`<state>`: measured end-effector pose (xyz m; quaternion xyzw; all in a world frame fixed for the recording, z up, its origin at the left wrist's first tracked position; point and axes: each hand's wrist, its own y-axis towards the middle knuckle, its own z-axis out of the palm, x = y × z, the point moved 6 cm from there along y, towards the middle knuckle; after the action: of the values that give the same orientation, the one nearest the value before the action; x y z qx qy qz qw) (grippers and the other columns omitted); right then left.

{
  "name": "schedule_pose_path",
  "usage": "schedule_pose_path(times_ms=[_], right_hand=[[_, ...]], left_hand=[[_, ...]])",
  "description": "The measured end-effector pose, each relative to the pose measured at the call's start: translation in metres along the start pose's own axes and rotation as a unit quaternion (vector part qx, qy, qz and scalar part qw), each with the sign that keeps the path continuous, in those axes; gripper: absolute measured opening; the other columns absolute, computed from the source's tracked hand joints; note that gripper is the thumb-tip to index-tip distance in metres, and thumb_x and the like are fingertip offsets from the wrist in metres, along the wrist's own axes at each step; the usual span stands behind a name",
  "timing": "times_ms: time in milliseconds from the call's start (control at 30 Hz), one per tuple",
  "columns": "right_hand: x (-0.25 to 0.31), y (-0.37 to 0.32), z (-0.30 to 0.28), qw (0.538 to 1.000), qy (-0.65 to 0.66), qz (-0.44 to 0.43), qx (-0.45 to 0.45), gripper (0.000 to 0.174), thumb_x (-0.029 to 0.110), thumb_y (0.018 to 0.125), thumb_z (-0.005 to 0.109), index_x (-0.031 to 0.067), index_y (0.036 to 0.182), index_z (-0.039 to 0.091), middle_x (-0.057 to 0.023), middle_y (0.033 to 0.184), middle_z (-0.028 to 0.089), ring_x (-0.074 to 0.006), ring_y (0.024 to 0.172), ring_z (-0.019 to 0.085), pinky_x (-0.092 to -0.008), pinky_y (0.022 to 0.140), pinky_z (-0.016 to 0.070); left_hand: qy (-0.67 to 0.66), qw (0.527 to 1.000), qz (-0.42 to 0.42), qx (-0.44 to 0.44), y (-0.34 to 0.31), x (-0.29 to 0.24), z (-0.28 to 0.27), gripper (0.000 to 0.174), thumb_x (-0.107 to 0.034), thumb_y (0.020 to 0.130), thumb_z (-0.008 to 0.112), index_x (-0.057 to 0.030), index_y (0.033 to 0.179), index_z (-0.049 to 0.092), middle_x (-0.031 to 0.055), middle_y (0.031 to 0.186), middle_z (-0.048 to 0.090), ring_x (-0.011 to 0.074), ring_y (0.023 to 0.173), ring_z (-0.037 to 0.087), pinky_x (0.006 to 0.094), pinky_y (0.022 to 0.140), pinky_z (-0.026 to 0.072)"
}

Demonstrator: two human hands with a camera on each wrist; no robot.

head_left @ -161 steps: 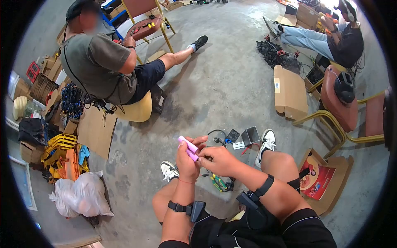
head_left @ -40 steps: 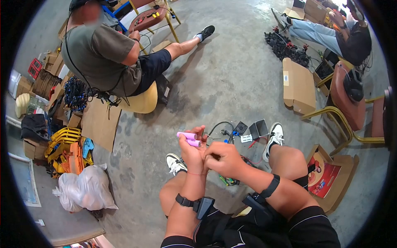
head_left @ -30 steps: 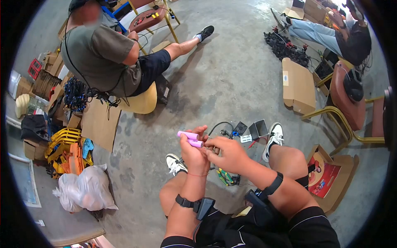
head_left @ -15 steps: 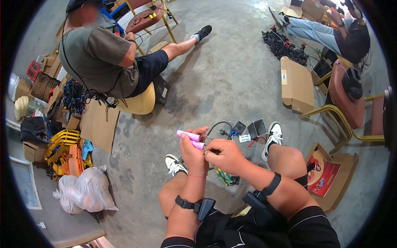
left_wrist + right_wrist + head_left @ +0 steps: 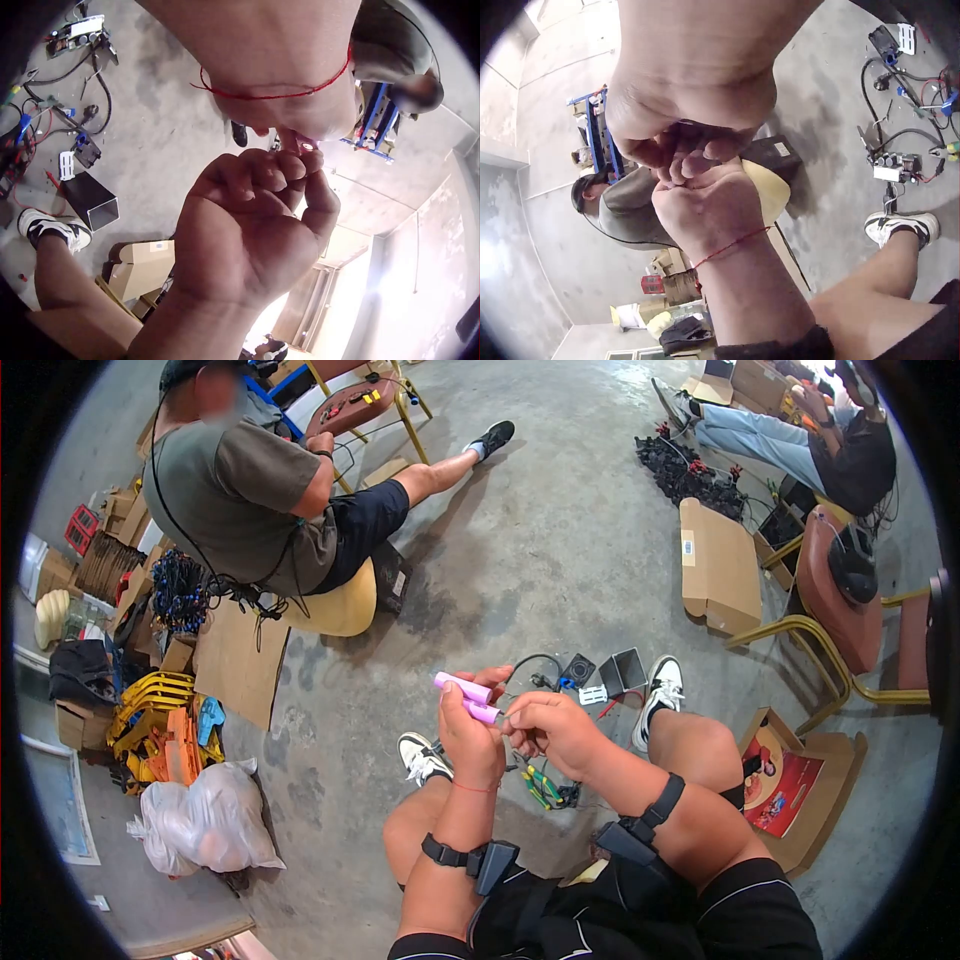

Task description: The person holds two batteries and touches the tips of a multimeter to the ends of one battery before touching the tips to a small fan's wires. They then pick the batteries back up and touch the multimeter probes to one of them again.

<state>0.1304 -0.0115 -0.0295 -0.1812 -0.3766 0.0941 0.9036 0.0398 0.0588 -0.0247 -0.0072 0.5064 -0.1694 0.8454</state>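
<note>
Two pink cylindrical battery cells lie side by side in my left hand (image 5: 470, 742), held under the thumb. The upper battery cell (image 5: 457, 684) sticks out past the thumb tip; the lower battery cell (image 5: 483, 712) points toward my right hand (image 5: 552, 730). Thumb and forefinger of the right hand pinch at the end of the lower cell, where a small thin dark piece shows; I cannot tell what it is. In the left wrist view, the right hand (image 5: 251, 225) has its fingers curled, fingertips right at the cell's end. The right wrist view hides the cells behind the hands.
On the floor lie an open dark metal case (image 5: 624, 671), a white plastic piece (image 5: 593, 695), black cables and green-yellow pliers (image 5: 540, 788). An open carton (image 5: 800, 790) stands at the right, and white bags (image 5: 215, 815) at the left. Two other people sit farther off.
Half a second ago the right hand's fingers were closed tightly near the left palm; now the hand is turned, its thumb and forefinger at the cell's end. Both cells stay in the left hand.
</note>
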Motion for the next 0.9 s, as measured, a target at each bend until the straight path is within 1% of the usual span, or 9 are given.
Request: schedule_pose_path(times_ms=[33, 133, 267, 333, 367, 433, 767, 833, 900], right_hand=[[-0.002, 0.0, 0.0, 0.999, 0.045, 0.008, -0.003, 0.01, 0.011, 0.083, 0.056, 0.0031, 0.084, 0.062, -0.0048, 0.071, 0.06, -0.0127, 0.064, 0.056, -0.0251, 0.057, 0.0426], [-0.008, 0.002, -0.001, 0.996, 0.092, 0.016, 0.011, 0.011, 0.012, 0.083, 0.055, 0.0034, 0.084, 0.06, -0.0058, 0.074, 0.06, -0.0134, 0.065, 0.056, -0.0258, 0.058, 0.0425], [-0.009, 0.003, -0.002, 0.995, 0.096, 0.021, 0.012, 0.013, 0.015, 0.084, 0.053, 0.0037, 0.083, 0.059, -0.0057, 0.074, 0.059, -0.0138, 0.064, 0.055, -0.0265, 0.057, 0.0419], [-0.009, 0.005, -0.007, 0.99, 0.142, 0.007, -0.002, 0.015, 0.017, 0.085, 0.052, 0.0045, 0.083, 0.06, -0.0036, 0.07, 0.058, -0.0122, 0.061, 0.052, -0.0266, 0.055, 0.041], [-0.006, 0.005, -0.006, 0.99, 0.142, 0.008, -0.002, 0.015, 0.017, 0.085, 0.052, 0.0045, 0.083, 0.06, -0.0036, 0.07, 0.058, -0.0122, 0.061, 0.052, -0.0266, 0.055, 0.041], [0.006, 0.002, -0.01, 0.995, 0.08, -0.027, -0.048, 0.016, 0.02, 0.086, 0.051, 0.0061, 0.082, 0.058, -0.0024, 0.069, 0.055, -0.0127, 0.061, 0.051, -0.0271, 0.055, 0.039], [0.005, 0.002, -0.008, 0.995, 0.094, -0.021, -0.022, 0.023, 0.023, 0.091, 0.05, 0.0067, 0.076, 0.053, -0.0007, 0.063, 0.047, -0.0133, 0.053, 0.046, -0.0276, 0.048, 0.0339], [0.005, 0.002, -0.007, 0.995, 0.088, -0.009, -0.033, 0.027, 0.025, 0.093, 0.049, 0.0071, 0.073, 0.052, 0.0001, 0.059, 0.045, -0.0128, 0.049, 0.044, -0.0273, 0.046, 0.0324], [0.004, 0.004, -0.013, 0.996, 0.07, -0.015, -0.046, 0.029, 0.026, 0.094, 0.049, 0.0075, 0.071, 0.051, 0.0004, 0.057, 0.044, -0.0122, 0.048, 0.043, -0.0275, 0.045, 0.0324]], left_hand=[[-0.016, 1.0, -0.005, 0.003, 0.0, 0.001, 0.0, 0.032, -0.033, 0.101, 0.028, -0.0045, 0.105, 0.041, 0.0191, 0.108, 0.065, 0.0232, 0.099, 0.057, 0.0347, 0.089, 0.0421], [-0.04, 0.999, -0.025, -0.006, 0.0, 0.003, 0.001, 0.03, -0.033, 0.101, 0.028, -0.0059, 0.106, 0.041, 0.0186, 0.107, 0.065, 0.0251, 0.104, 0.058, 0.0352, 0.09, 0.0417], [-0.072, 0.997, -0.041, -0.011, 0.001, 0.006, 0.0, 0.029, -0.034, 0.1, 0.03, -0.008, 0.105, 0.042, 0.0179, 0.107, 0.065, 0.0272, 0.107, 0.058, 0.0358, 0.088, 0.0422], [-0.138, 0.989, -0.048, -0.019, 0.005, 0.009, -0.007, 0.027, -0.034, 0.099, 0.034, -0.0099, 0.103, 0.045, 0.0166, 0.107, 0.066, 0.028, 0.107, 0.059, 0.0364, 0.086, 0.0434], [-0.138, 0.989, -0.048, -0.02, 0.007, 0.008, -0.009, 0.027, -0.034, 0.099, 0.034, -0.0099, 0.103, 0.045, 0.0166, 0.107, 0.066, 0.028, 0.107, 0.059, 0.0364, 0.086, 0.0434], [-0.166, 0.983, -0.053, -0.051, 0.01, 0.005, -0.016, 0.024, -0.033, 0.098, 0.039, -0.0107, 0.101, 0.048, 0.0157, 0.106, 0.066, 0.0289, 0.105, 0.06, 0.037, 0.082, 0.0449], [-0.172, 0.981, -0.08, -0.048, 0.009, 0.007, -0.018, 0.024, -0.033, 0.097, 0.042, -0.0106, 0.1, 0.049, 0.014, 0.102, 0.067, 0.0289, 0.104, 0.061, 0.036, 0.078, 0.0461], [-0.167, 0.98, -0.093, -0.044, 0.009, 0.01, -0.018, 0.022, -0.033, 0.097, 0.045, -0.0126, 0.097, 0.053, 0.009, 0.1, 0.068, 0.0262, 0.102, 0.063, 0.037, 0.077, 0.0459], [-0.17, 0.98, -0.096, -0.049, 0.008, 0.01, -0.018, 0.022, -0.033, 0.097, 0.045, -0.0124, 0.097, 0.053, 0.0092, 0.1, 0.068, 0.0265, 0.101, 0.063, 0.0368, 0.076, 0.0462]])
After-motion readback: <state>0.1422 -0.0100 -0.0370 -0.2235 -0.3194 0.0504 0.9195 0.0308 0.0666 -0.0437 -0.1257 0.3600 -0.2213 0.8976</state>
